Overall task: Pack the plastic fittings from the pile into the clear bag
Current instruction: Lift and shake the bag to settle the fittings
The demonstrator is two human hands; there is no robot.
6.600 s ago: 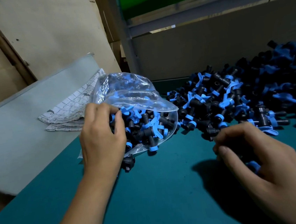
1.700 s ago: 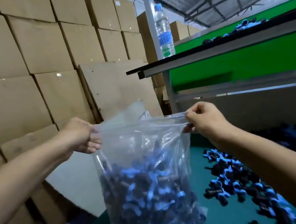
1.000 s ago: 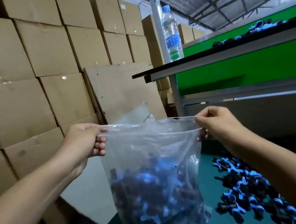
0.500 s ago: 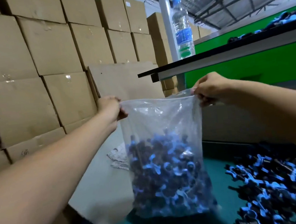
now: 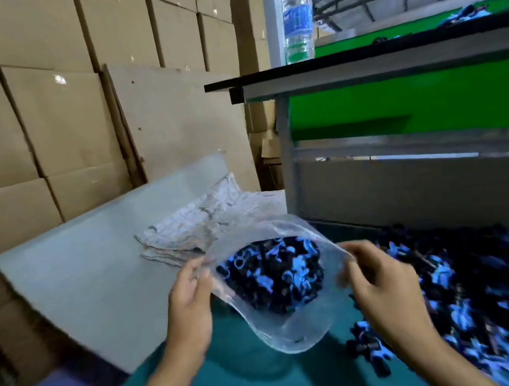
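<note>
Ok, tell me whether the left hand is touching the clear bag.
Touching. The head view shows the left hand with its fingers curled against the left edge of the clear bag, gripping the plastic with no gap.

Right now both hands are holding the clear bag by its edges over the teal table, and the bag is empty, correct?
Not quite. The head view shows the left hand and right hand holding the clear bag by its edges over the teal table, but the bag is not empty: it holds a mass of black and blue plastic fittings.
</note>
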